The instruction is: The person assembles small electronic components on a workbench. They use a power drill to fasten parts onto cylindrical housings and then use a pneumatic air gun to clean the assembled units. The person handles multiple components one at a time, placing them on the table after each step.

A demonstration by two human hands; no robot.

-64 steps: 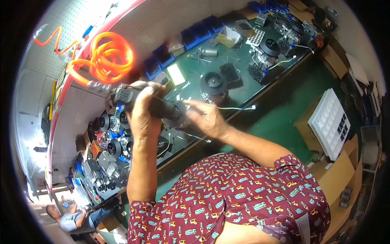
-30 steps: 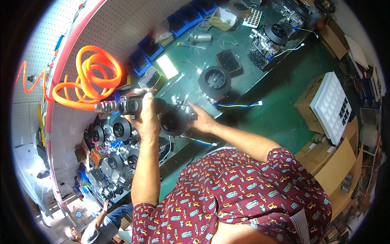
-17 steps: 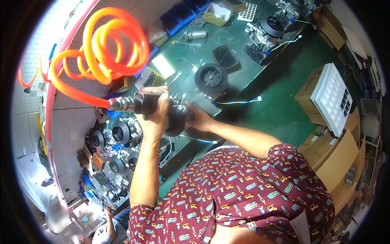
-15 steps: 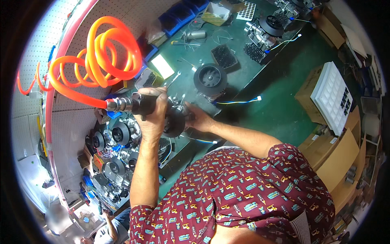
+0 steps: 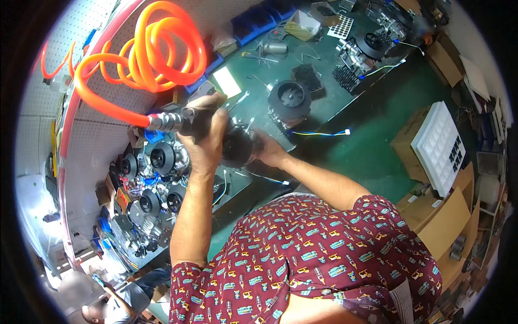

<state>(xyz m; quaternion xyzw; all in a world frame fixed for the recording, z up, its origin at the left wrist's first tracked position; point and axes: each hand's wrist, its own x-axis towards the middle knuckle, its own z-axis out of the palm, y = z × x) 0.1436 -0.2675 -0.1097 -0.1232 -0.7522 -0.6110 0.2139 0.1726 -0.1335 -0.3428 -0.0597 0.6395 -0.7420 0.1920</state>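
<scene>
Left hand (image 5: 208, 143) clamped around a black air tool (image 5: 197, 124), left of frame centre, beside a fan unit (image 5: 236, 149).
Right hand (image 5: 272, 153) meets the unit's right side; its finger closure is unclear. The unit seems stiff, fairly heavy, best held by its body.

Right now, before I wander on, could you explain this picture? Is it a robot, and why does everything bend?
No robot: a person works with bare hands. A fisheye camera on their head looks down, so straight edges bend. The left hand grips a dark tool joined to an orange hose. The right hand is beside a black fan; blur hides its grip. On the green bench lie another fan, blue bins and a pale pad. Someone else shows lower left.
</scene>
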